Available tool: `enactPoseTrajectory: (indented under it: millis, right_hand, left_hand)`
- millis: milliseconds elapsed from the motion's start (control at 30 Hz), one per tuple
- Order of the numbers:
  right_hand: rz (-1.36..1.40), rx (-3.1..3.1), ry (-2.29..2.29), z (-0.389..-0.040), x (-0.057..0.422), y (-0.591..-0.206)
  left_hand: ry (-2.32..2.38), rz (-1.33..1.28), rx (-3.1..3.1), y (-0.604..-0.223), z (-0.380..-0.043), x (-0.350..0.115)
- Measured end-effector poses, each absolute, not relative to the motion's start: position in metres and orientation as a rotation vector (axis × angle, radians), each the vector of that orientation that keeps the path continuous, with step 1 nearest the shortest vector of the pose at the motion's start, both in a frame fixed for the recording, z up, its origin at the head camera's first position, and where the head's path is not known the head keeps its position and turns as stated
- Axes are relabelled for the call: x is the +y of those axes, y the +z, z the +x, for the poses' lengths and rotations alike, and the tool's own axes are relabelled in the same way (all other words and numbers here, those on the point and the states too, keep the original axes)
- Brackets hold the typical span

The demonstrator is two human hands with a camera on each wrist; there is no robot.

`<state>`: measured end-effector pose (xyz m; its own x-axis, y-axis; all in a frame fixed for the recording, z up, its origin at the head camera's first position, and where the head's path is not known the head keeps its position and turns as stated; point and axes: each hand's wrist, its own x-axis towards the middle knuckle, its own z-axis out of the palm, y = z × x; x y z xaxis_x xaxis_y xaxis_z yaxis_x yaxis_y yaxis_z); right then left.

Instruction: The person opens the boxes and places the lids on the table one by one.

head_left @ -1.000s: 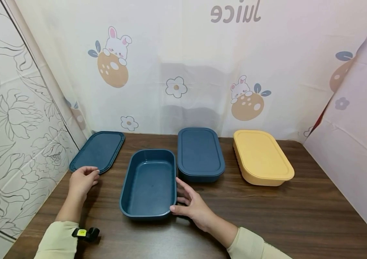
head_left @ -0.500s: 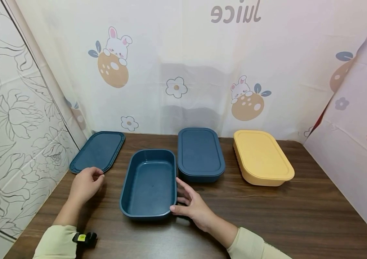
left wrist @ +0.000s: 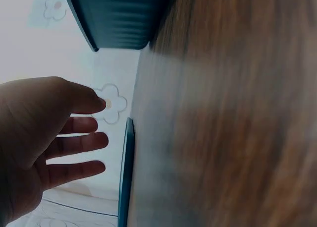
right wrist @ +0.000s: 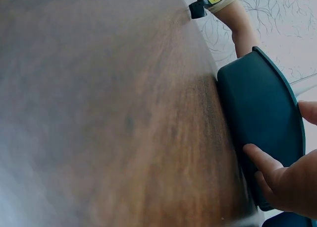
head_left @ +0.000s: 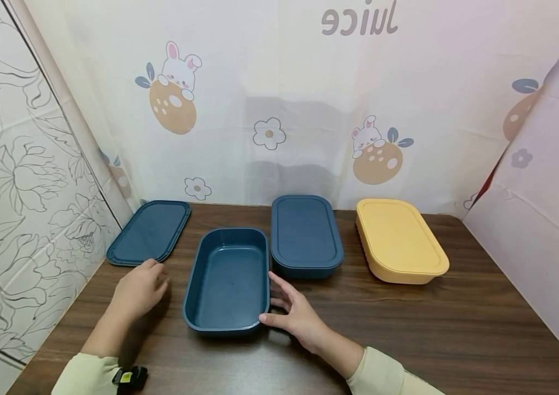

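Left hand [head_left: 137, 288]: palm turned down over the surface at the near edge of the flat blue lid, thumb set apart from the fingers; the left wrist view shows the fingers slightly spread, with a gap between their tips and the lid.
Left grip: released, holding nothing.
Right hand [head_left: 301, 322]: reaches in from the near right, fingers spread, the thumb at the near right corner of the uncovered blue box, the index finger farther up along its right side.
Right grip: not clenched; thumb and finger only touch the box from outside.
Uncovered blue box [head_left: 230, 288]: upright on the surface between the two hands, just left of the lidded blue box.
Flat blue lid [head_left: 151, 230]: lies at the far left of the surface.
Lidded blue box [head_left: 305, 230]: near the back, its cover on.
Yellow box [head_left: 401, 236]: covered too, apart at the right.
Sleeves [head_left: 378, 370]: pale green, a black band [head_left: 131, 378] at the left wrist.
Surface [head_left: 407, 340]: dark brown wood grain, glossy at the near edge.
Back cloth [head_left: 299, 60]: pale, printed with rabbits, flowers and mirrored "Juice".
Left panel [head_left: 12, 164]: white with line-drawn flowers.
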<state>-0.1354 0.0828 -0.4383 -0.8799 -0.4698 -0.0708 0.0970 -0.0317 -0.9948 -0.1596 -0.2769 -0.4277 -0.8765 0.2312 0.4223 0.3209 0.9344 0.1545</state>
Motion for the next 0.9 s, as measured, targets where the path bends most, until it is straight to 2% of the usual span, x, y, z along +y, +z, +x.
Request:
enactPoseTrajectory:
  millis: [267, 533, 900]
  right_hand:
    - [-0.44, 1.965, -1.922, -0.134, 0.082, -0.433]
    - [-0.468, 1.915, -1.949, -0.132, 0.083, -0.43]
    - [-0.481, 1.9, -1.941, -0.132, 0.082, -0.429]
  left_hand:
    - [-0.286, -0.655, -2.454, -0.427, -0.15, -0.263]
    - [-0.38, -0.794, -2.326, -0.422, -0.14, -0.247]
    - [-0.519, -0.704, -2.43, -0.423, -0.124, -0.233]
